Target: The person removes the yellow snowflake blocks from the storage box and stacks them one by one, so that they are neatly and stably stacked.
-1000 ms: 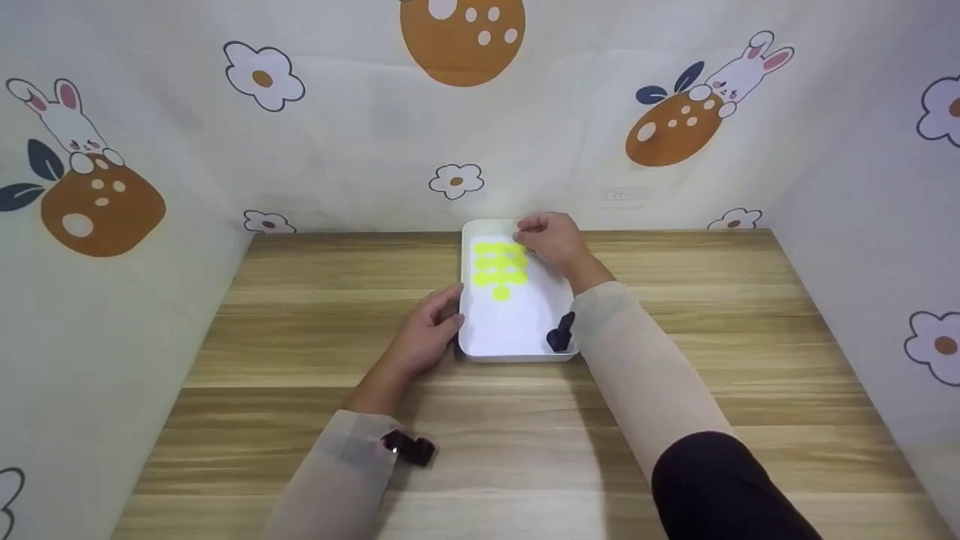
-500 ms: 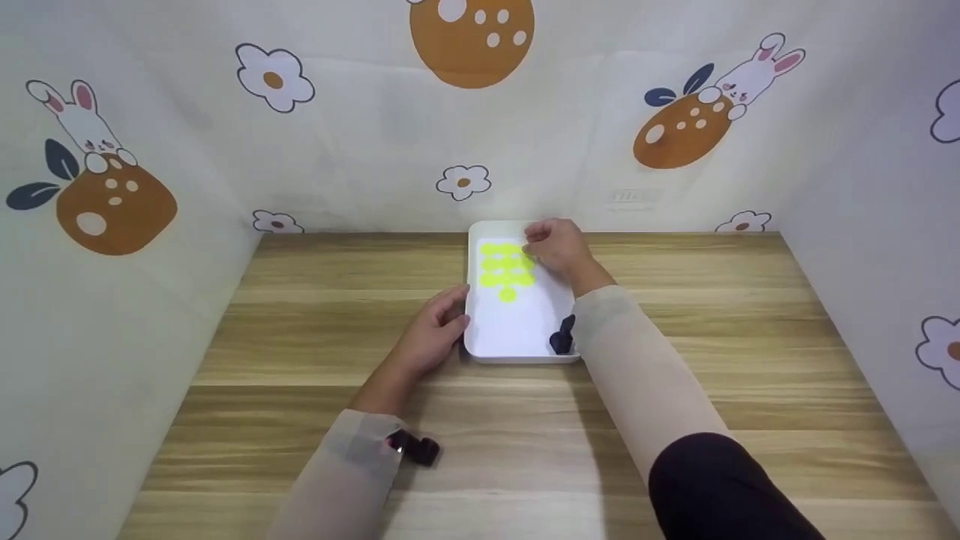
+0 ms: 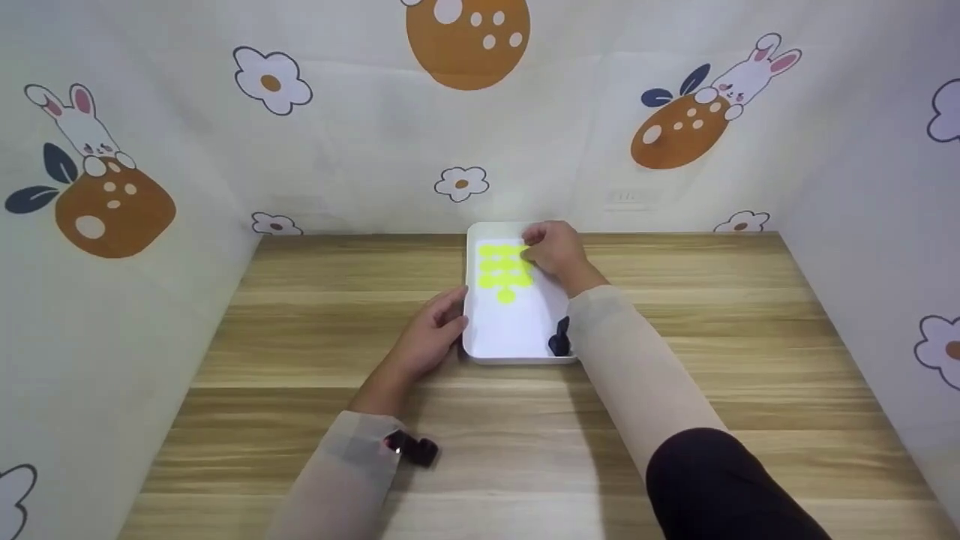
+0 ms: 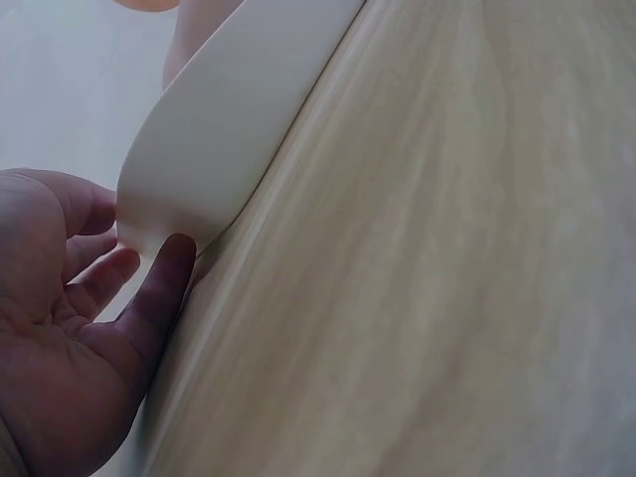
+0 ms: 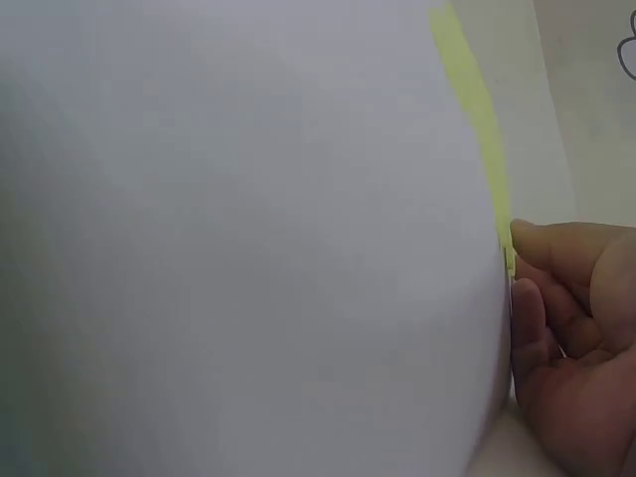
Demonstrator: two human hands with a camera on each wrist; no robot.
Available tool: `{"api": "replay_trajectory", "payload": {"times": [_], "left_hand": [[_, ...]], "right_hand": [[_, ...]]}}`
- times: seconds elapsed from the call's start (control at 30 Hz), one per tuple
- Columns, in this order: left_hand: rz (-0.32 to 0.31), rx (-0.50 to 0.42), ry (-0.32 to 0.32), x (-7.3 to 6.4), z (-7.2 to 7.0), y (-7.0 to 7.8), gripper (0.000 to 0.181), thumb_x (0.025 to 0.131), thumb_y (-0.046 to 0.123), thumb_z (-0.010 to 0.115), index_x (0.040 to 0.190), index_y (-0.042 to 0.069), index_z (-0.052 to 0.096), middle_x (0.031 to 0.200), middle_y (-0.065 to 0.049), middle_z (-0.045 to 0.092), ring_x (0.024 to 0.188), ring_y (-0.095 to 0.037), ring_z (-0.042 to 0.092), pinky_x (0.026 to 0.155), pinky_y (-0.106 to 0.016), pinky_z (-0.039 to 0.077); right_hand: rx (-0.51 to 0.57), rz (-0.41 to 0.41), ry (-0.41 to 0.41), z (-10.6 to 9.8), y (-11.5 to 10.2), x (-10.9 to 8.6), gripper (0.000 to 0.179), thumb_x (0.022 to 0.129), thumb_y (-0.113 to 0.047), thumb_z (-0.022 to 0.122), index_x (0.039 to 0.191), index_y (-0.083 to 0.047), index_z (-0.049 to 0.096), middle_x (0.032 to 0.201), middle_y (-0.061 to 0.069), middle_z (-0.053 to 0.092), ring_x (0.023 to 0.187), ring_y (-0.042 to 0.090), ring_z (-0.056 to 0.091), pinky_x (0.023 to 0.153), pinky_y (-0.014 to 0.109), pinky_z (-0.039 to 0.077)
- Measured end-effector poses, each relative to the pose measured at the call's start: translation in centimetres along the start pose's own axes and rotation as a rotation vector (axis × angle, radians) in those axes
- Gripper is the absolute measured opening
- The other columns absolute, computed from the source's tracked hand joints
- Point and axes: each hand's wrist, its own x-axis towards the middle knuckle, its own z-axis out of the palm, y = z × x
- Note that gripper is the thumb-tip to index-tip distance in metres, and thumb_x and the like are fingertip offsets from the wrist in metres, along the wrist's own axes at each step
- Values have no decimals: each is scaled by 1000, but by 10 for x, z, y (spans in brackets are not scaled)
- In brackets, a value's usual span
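Observation:
A white rectangular tray (image 3: 517, 358) stands at the back middle of the wooden table. Inside it lies a white sheet (image 3: 510, 326) bearing rows of round yellow dots (image 3: 495, 266). My left hand (image 3: 431, 336) rests against the tray's left wall; in the left wrist view its thumb (image 4: 164, 283) and fingertips touch the outer wall. At the upper right of the yellow rows, my right hand (image 3: 559, 249) has thumb and forefinger drawn together. The right wrist view shows them pinching a small yellow piece (image 5: 509, 260) at the sheet's edge. The other right fingers are curled.
A patterned cloth wall (image 3: 360, 150) rises directly behind the tray, with more cloth on both sides. The wooden table (image 3: 300, 330) extends left, right and in front. A black wrist camera (image 3: 560, 339) overlaps the tray's lower right corner.
My right hand has moved slightly down and inward over the upper right of the yellow rows, its thumb and forefinger closer to the dots. The left hand stays against the tray.

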Motion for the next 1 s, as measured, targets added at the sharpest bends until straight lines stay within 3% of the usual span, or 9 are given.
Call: {"api": "replay_trajectory", "payload": {"times": [0.33,0.73,1.0], "left_hand": [[19,21,15,0,0,-3,55,105,12,64,159,13,52,170,-10,45,162,-29,36,136,-48,27],[-12,14,16,0,2,-2,55,106,16,65,159,17,52,170,-6,45,161,-26,38,134,-48,31],[-6,-6,-1,-1,1,-5,56,107,16,64,161,17,50,171,-6,43,163,-27,34,135,-49,28]], "right_hand": [[36,-5,-2,2,1,3,33,92,-2,78,124,-10,74,121,7,69,114,24,60,107,39,55],[95,-51,52,0,1,0,28,95,0,70,121,-8,76,122,9,73,116,25,64,108,39,56],[233,-8,45,-3,-4,-2,22,100,-10,71,122,-12,77,122,6,71,117,24,63,108,36,58]]}}
